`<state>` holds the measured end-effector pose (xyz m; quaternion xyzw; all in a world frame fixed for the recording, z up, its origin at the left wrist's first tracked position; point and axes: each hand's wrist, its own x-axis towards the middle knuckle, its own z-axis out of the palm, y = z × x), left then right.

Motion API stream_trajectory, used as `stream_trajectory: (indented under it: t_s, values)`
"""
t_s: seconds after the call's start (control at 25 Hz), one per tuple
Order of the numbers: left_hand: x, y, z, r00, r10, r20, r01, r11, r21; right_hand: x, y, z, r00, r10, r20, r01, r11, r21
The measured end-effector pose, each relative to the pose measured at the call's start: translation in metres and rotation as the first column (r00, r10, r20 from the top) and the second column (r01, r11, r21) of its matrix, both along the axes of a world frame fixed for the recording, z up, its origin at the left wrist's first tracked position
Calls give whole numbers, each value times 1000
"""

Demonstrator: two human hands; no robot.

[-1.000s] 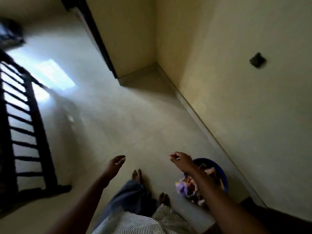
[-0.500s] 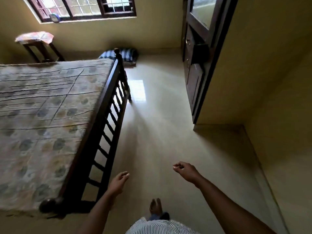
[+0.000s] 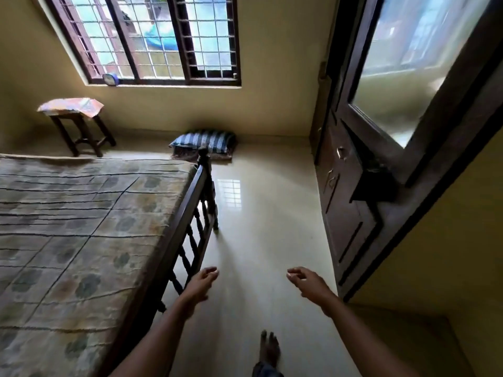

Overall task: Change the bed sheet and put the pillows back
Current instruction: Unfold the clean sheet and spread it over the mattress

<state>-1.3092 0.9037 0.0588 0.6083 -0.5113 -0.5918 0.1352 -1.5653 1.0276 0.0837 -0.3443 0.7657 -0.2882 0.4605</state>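
A bed with a bare, patterned mattress (image 3: 81, 235) fills the left side, bounded by a dark wooden footboard (image 3: 187, 213). A blue striped pillow (image 3: 204, 141) lies on another pillow on the floor by the far wall. On a wooden stool (image 3: 81, 131) in the far left corner rests a folded patterned cloth (image 3: 72, 105). My left hand (image 3: 201, 282) hangs beside the footboard with loosely curled fingers, holding nothing. My right hand (image 3: 309, 282) is out over the floor, fingers relaxed and empty.
A dark wooden wardrobe (image 3: 353, 191) with a mirrored door stands along the right. A barred window (image 3: 152, 39) is set in the far wall. Glossy tiled floor (image 3: 261, 219) runs between bed and wardrobe. My bare foot (image 3: 268, 349) is on it.
The view swung from a corner with a blue laundry basket round to the bed and window. I have stepped forward along the footboard; both hands stay empty.
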Motion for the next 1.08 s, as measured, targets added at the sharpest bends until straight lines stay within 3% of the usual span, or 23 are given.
stream_trajectory:
  t_s: [0.28,0.48,0.6,0.72,0.84,1.08]
  values:
    - [-89,-219,37,999,32,4,-32,995,-97,-92,-239,35,985,156,-74,-157,988,-5]
    - [-109,-362,39,985,154,-73,-167,960,-227,-132,-401,44,957,258,-131,-260,965,-5]
    - [-115,-450,44,991,125,-37,-131,937,-324,-148,-509,44,949,285,-133,-293,955,-46]
    - [-122,-531,42,993,99,-71,-116,943,-312,-158,-608,46,945,303,-122,-311,950,-44]
    - [-133,-597,38,963,265,-49,-268,932,-243,-172,-688,49,949,298,-102,-304,952,-40]
    - [-169,-732,13,945,325,15,-318,932,-174,-223,-844,21,933,355,-50,-355,935,19]
